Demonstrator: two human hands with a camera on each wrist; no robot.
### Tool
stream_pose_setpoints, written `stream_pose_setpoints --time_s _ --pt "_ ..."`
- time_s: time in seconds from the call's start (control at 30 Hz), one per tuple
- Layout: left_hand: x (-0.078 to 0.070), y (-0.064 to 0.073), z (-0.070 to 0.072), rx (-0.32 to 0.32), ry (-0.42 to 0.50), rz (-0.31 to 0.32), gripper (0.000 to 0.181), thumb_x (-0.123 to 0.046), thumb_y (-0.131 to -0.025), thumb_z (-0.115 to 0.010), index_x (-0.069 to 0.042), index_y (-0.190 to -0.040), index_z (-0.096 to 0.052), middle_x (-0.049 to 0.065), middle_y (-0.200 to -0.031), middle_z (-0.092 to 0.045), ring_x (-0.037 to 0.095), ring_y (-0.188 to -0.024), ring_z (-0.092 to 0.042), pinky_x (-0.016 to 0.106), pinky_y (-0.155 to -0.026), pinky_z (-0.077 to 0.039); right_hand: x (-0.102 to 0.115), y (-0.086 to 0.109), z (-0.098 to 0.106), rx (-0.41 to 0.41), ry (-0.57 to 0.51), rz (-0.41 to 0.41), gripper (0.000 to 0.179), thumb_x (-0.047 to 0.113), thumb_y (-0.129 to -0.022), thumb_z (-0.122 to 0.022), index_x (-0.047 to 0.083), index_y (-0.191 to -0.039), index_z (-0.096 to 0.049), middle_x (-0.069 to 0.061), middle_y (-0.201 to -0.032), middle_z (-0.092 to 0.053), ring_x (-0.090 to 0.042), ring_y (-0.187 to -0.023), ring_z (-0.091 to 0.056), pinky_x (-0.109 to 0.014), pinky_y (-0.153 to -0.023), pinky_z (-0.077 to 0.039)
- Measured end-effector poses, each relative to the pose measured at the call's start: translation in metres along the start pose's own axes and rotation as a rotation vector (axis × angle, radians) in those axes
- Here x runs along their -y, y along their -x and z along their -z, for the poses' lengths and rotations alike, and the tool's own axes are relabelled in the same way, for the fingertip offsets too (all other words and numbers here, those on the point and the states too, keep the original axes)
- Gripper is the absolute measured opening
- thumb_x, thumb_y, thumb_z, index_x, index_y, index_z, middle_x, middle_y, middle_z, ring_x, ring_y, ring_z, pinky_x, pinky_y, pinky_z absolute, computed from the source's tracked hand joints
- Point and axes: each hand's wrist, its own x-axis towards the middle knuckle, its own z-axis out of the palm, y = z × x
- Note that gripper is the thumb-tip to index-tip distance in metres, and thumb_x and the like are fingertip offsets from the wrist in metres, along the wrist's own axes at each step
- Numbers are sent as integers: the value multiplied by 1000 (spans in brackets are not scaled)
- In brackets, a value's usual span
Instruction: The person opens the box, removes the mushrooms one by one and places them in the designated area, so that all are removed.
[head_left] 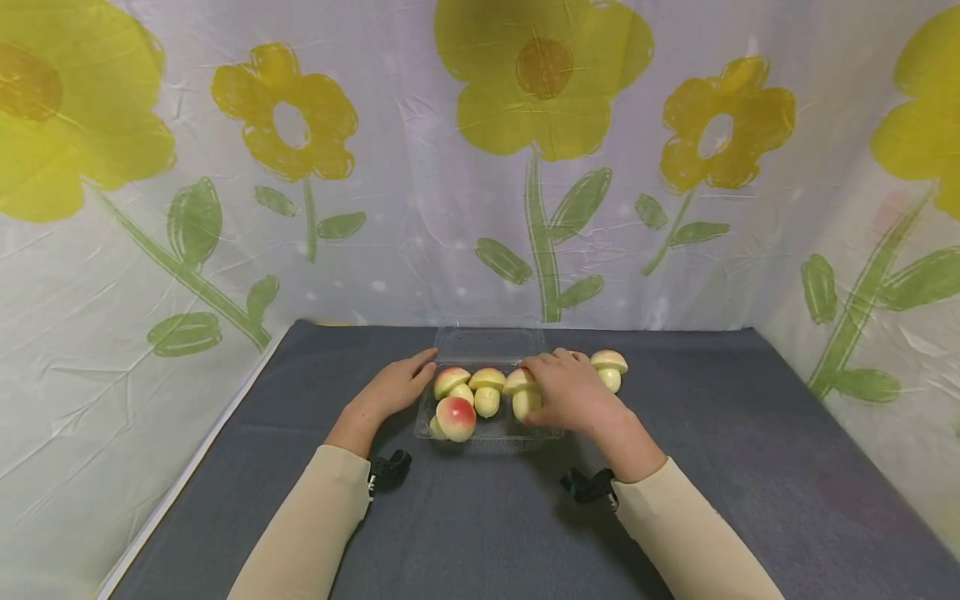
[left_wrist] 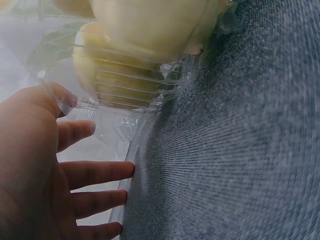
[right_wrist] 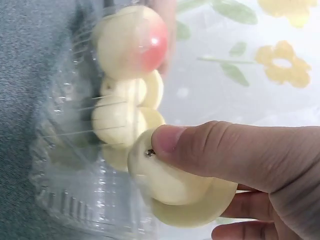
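My right hand (head_left: 573,390) grips a pale mushroom (head_left: 526,405) with a yellowish cap, above the right part of a clear plastic clamshell box (head_left: 495,435). In the right wrist view my thumb (right_wrist: 200,147) presses on the held mushroom's stem (right_wrist: 165,175), and the cap faces away. Three more mushrooms lie in the box: a red-capped one (head_left: 456,418) at front left, another (head_left: 452,383) behind it, and a yellow-capped one (head_left: 487,393) near the middle. My left hand (head_left: 386,392) is at the box's left side, its fingers straight and the thumb touching the corner.
The box's transparent lid (head_left: 491,343) stands open at the back. Beyond my right hand a mushroom (head_left: 609,371) rests on the dark grey cloth (head_left: 480,525), with part of another beside it, mostly hidden. A flowered curtain (head_left: 405,208) hangs behind the table.
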Motion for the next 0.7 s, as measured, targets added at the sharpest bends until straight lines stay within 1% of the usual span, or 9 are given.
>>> stream_pose_setpoints --time_s 0.17,0.4,0.57,0.7 --pt "0 0 0 0 -3 1 59 -44 -112 -37 -16 -164 -30 16 -160 -40 40 -145 -40 62 -117 -33 -2 5 7 -44 -9 16 75 44 -79 -89 10 -139 -61 -7 -129 -65 -30 -112 -55 -54 -97 -44" --pt "1 -2 0 4 -9 -5 60 -44 -113 -36 -15 -164 -29 16 -161 -39 40 -145 -39 62 -116 -33 -5 10 17 -80 2 36 72 45 -79 -89 13 -137 -63 -6 -127 -65 -30 -115 -55 -55 -99 -44" --pt "2 -3 0 7 -6 -10 60 -44 -113 -36 -16 -164 -29 16 -160 -40 40 -145 -39 62 -117 -33 -7 13 23 -91 -13 19 70 44 -80 -88 14 -138 -63 -7 -124 -64 -32 -116 -54 -56 -98 -45" --pt "2 -2 0 9 -2 -3 59 -45 -112 -36 -17 -164 -29 15 -161 -40 40 -145 -39 62 -117 -32 -10 16 29 -96 -29 -11 73 43 -80 -88 12 -140 -61 -9 -127 -63 -34 -119 -54 -58 -99 -44"
